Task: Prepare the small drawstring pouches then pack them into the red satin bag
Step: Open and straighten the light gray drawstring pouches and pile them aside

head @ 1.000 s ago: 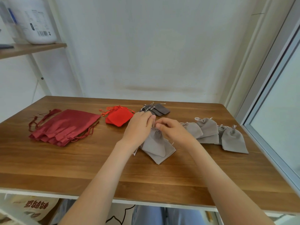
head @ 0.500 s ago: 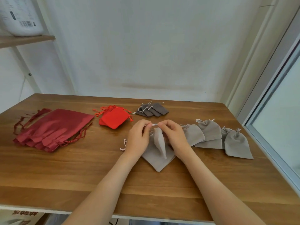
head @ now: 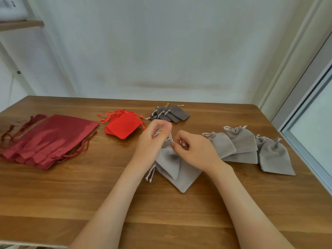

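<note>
Between the tabletop's (head: 71, 194) side edges, our left hand (head: 152, 139) and right hand (head: 195, 150) meet; curled fingers pinch the grey pouch's (head: 168, 160) drawstrings (head: 170, 136).

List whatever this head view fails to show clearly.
1. Mouth of the light grey pouch: head view, hidden behind the right hand, which pinches it.
2. Grip of the left hand on the drawstring: head view, motion-blurred.
3. Red satin bags: head view, overlapping, so the count is unclear.
4. White container on the shelf: head view, cut by the top-left edge, label too small to read.
</note>
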Available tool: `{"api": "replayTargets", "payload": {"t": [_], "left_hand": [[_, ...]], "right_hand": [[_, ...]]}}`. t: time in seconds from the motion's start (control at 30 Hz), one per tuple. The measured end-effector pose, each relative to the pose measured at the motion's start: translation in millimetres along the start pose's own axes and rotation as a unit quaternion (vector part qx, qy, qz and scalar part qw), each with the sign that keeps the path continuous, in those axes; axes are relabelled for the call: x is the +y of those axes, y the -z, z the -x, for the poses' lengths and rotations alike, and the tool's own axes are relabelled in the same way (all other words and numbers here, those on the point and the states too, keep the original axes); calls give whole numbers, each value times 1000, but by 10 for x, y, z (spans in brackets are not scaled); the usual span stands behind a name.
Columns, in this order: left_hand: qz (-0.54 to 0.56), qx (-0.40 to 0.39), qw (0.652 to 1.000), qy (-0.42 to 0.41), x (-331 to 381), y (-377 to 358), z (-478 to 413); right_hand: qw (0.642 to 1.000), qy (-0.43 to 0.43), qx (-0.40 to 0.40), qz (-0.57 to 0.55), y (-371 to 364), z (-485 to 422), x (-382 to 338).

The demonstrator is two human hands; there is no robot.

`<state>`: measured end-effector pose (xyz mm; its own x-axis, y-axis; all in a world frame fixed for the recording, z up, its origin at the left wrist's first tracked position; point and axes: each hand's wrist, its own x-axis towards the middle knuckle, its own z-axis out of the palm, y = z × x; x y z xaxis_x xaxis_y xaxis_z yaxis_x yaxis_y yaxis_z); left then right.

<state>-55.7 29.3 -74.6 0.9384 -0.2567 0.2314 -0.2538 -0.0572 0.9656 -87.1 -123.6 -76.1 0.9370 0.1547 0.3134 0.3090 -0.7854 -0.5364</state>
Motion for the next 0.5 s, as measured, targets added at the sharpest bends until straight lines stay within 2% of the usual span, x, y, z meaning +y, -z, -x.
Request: {"api": "replayTargets", "payload": {"t": [0.03,0.1,0.17,0.27,0.37,0.43,0.5], "left_hand": [[-8,-32,999,18,-20,23,-7],[-94,-72,993,23,-76,17,-21],[-171,-42,984,-21,-133,-18,-21],[-184,37,979,-77,-168,-50,0],[-216,56,968,-117,-165,-82,55],[-290,81,931,-206,-177,-98,91],[-375,135,874,-278,-244,-83,77]], "right_hand": [[1000,2,1,-2,-10,3,-6],[999,-10,21,-32,-26,-3,2],[995,-35,46,-80,-50,-8,10],[981,-60,87,-163,-67,-13,-21],[971,-72,106,-200,-44,-6,-25],[975,-75,91,-190,-30,10,-9],[981,-71,78,-164,-30,25,-6]]}}
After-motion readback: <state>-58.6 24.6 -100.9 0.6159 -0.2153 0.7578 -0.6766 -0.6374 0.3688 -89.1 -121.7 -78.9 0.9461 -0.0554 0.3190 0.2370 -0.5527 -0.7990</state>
